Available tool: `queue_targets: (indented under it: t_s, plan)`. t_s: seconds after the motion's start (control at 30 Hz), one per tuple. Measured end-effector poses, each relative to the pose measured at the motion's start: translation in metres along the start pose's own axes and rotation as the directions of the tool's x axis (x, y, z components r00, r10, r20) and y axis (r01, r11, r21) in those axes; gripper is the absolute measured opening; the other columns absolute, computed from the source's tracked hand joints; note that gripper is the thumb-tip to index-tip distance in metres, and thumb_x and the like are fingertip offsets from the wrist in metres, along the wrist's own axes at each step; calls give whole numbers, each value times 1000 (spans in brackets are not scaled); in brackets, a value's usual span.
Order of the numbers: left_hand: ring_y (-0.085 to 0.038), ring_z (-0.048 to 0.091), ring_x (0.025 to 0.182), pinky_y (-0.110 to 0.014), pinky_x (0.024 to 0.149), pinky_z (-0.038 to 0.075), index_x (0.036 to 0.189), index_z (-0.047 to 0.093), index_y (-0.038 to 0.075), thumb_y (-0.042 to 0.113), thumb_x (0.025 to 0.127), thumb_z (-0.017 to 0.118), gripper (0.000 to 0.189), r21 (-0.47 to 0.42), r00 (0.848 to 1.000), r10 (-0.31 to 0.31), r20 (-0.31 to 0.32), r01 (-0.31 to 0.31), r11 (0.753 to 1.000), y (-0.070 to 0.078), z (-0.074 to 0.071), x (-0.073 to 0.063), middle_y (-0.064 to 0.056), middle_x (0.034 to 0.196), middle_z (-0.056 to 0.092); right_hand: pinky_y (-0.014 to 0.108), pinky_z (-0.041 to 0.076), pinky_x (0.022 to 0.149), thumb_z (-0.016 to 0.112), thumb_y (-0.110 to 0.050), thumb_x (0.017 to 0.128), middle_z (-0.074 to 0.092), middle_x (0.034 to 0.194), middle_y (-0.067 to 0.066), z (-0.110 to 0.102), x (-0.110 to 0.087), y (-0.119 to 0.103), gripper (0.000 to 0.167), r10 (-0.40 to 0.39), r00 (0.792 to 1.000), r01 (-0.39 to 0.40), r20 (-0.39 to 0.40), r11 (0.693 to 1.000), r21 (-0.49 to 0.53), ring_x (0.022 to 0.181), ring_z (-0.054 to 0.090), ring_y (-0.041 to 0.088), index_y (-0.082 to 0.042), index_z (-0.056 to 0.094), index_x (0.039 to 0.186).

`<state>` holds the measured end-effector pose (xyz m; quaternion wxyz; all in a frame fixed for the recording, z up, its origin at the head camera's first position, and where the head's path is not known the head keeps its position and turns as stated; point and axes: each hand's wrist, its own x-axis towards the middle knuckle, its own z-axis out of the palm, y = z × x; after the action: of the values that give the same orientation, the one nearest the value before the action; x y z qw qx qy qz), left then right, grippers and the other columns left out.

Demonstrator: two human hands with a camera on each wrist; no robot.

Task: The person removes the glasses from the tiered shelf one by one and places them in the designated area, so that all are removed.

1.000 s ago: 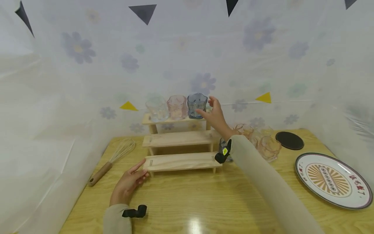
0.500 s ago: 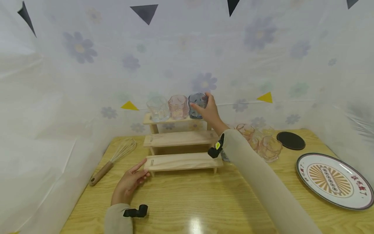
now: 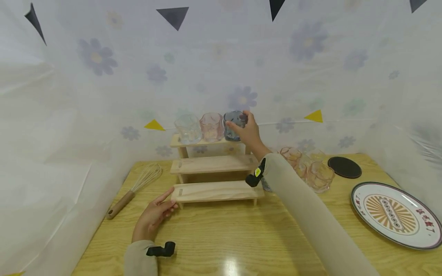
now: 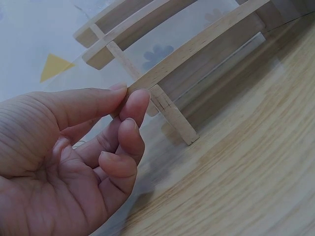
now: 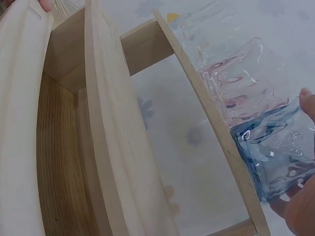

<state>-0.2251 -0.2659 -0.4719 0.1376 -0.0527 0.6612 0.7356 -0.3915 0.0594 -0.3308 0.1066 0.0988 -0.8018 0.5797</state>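
A three-step wooden shelf [image 3: 217, 191] stands on the table. On its top step sit a clear glass cup [image 3: 188, 129], a pink glass cup [image 3: 211, 127] and a blue glass cup [image 3: 232, 130], side by side. My right hand [image 3: 250, 134] grips the blue cup from its right side, thumb in front and fingers behind. In the right wrist view the blue cup [image 5: 270, 152] rests on the top step, next to the pink one. My left hand [image 3: 153, 216] pinches the left end of the lowest step between thumb and forefinger, as the left wrist view shows.
Left of the shelf lies a whisk [image 3: 132, 189]. Several amber and pink glass cups [image 3: 319, 176] stand right of the shelf, partly behind the right sleeve. Beyond them are a black round mat [image 3: 344, 167] and a white patterned plate [image 3: 397, 214]. A sheet with flowers hangs behind.
My right hand has moved left and closed around the blue cup. The cups stay in a row on the top step, and my left hand keeps its place on the shelf.
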Motion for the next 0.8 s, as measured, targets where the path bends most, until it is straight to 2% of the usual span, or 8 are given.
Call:
queue_targets:
  t_s: [0.23, 0.43, 0.8]
  plan:
    - [-5, 56, 70, -18, 59, 40, 151, 24, 11, 6, 96, 54, 63, -2, 998, 40, 55, -40, 999, 0, 1, 1, 4, 81, 70, 41, 39, 99, 71, -49, 81, 43, 136, 8, -5, -5, 2, 86, -5, 1000, 6, -21, 1000, 24, 126, 41, 25, -13, 30, 148]
    - [-6, 56, 71, -19, 59, 40, 151, 25, 13, 6, 96, 54, 62, -10, 998, 31, 53, -31, 999, -1, 0, 3, 3, 82, 70, 43, 38, 100, 73, -48, 80, 47, 133, 9, -15, -10, 5, 85, -34, 999, 34, -5, 999, 1, 125, 42, 25, -12, 34, 146]
    - [-6, 56, 71, -18, 58, 40, 151, 24, 12, 7, 96, 55, 63, 2, 999, 31, 41, -31, 1000, -4, -5, 5, 2, 83, 70, 45, 45, 91, 74, -52, 76, 52, 130, 5, -36, -28, 12, 86, -49, 998, 49, 27, 999, -5, 124, 44, 24, -13, 38, 144]
